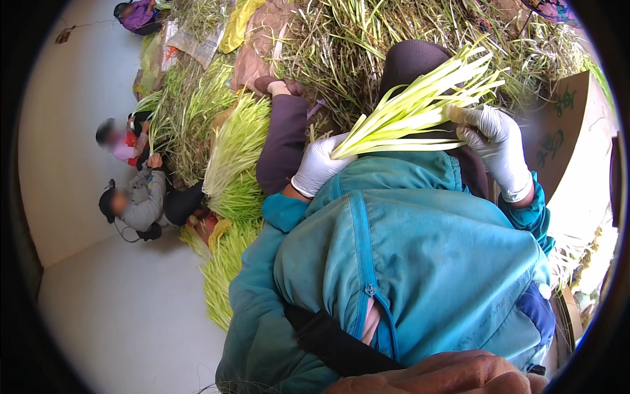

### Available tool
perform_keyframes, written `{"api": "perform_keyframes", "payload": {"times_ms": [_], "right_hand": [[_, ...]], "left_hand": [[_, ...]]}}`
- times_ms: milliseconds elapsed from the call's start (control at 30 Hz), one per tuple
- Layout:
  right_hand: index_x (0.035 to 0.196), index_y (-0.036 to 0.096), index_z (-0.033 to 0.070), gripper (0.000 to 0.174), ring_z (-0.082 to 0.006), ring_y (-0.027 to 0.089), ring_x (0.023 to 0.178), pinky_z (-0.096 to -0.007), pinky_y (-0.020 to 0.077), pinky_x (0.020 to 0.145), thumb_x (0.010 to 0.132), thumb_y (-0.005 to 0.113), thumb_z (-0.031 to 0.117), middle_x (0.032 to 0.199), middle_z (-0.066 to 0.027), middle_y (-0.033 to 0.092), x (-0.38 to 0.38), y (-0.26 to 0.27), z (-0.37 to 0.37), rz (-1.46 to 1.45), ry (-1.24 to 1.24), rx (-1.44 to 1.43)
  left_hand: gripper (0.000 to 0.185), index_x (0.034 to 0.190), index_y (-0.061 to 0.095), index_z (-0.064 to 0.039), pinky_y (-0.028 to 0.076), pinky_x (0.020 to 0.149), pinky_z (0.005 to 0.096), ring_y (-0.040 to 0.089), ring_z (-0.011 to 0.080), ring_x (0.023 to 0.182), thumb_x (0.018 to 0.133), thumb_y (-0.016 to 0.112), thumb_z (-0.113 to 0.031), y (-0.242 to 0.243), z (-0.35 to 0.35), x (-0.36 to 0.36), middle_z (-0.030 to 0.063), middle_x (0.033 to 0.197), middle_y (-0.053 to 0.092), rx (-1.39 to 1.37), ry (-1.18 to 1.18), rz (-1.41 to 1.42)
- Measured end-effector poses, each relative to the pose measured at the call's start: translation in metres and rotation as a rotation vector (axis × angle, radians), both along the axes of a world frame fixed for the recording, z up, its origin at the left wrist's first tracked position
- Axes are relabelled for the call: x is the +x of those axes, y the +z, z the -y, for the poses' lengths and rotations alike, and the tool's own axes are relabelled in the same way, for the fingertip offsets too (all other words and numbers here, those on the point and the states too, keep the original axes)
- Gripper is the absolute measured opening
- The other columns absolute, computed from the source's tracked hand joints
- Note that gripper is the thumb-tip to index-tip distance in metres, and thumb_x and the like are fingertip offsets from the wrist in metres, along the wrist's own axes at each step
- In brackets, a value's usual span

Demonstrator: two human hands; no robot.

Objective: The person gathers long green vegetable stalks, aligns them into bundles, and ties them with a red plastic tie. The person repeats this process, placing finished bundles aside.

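My left hand (322, 165), in a white disposable glove, is closed around the lower end of a bunch of pale yellow-green leaves (413, 111) that look like blanched garlic chives. The bunch fans out to the upper right, above my lap. My right hand (497, 147), gloved the same way, is at the bunch's right side, its bent thumb and forefinger against the leaves. Whether those fingers pinch a leaf is hidden by overlap. The fingertips of that glove look yellowed.
Heaped loose stalks and dry leaves (334, 59) cover the floor ahead. Larger piles of pale green leaves (241, 147) lie beyond my left leg (283, 143). A cardboard box (566, 128) bearing writing stands at right. Several people sit along the left, one in a grey jacket (145, 202).
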State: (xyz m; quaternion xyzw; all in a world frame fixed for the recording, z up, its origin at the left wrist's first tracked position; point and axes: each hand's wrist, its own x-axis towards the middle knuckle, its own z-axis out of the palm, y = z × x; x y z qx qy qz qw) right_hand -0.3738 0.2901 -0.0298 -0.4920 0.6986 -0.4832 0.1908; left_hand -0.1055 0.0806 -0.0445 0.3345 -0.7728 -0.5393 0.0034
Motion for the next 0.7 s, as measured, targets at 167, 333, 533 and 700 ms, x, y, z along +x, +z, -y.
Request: {"api": "perform_keyframes", "payload": {"times_ms": [167,333,533,700], "right_hand": [[0.108,0.071,0.009,0.032,-0.0275,0.066,0.083,-0.0333,0.0514,0.076,0.076,0.073,0.004,0.091,-0.0105,0.07,0.004,0.007,-0.004,0.029,0.05,0.09],[0.098,0.069,0.011,0.024,-0.0334,0.064,0.08,-0.0415,0.0502,0.071,0.076,0.073,0.018,0.084,-0.0122,0.066,0.011,0.009,0.012,-0.285,0.125,0.041],[0.083,0.064,0.009,0.018,-0.0347,0.061,0.077,-0.0446,0.0481,0.068,0.077,0.071,0.025,0.077,-0.0124,0.061,0.02,0.009,0.027,-0.417,0.181,0.036],[0.075,0.06,0.009,0.021,-0.0349,0.058,0.07,-0.0451,0.046,0.065,0.076,0.071,0.026,0.071,-0.0119,0.057,0.025,0.009,0.037,-0.465,0.211,0.017]], "left_hand": [[0.038,0.118,0.065,0.0,0.051,0.082,0.0257,0.062,0.0067,0.089,0.083,0.076,-0.012,-0.002,-0.002,0.001,0.0061,0.102,0.071,-0.003,0.003,-0.036],[0.038,0.118,0.065,0.0,0.051,0.082,0.026,0.062,0.007,0.09,0.083,0.075,-0.012,0.007,-0.003,-0.002,0.0064,0.102,0.071,-0.005,-0.014,-0.009],[0.036,0.117,0.065,0.0,0.051,0.081,0.0256,0.062,0.0063,0.088,0.084,0.074,-0.012,0.01,-0.005,-0.002,0.0062,0.1,0.072,-0.019,0.007,-0.028],[0.035,0.117,0.065,0.0,0.051,0.081,0.0258,0.062,0.0064,0.088,0.084,0.073,-0.012,0.01,-0.001,-0.001,0.0073,0.1,0.072,-0.097,-0.054,0.011]]}}
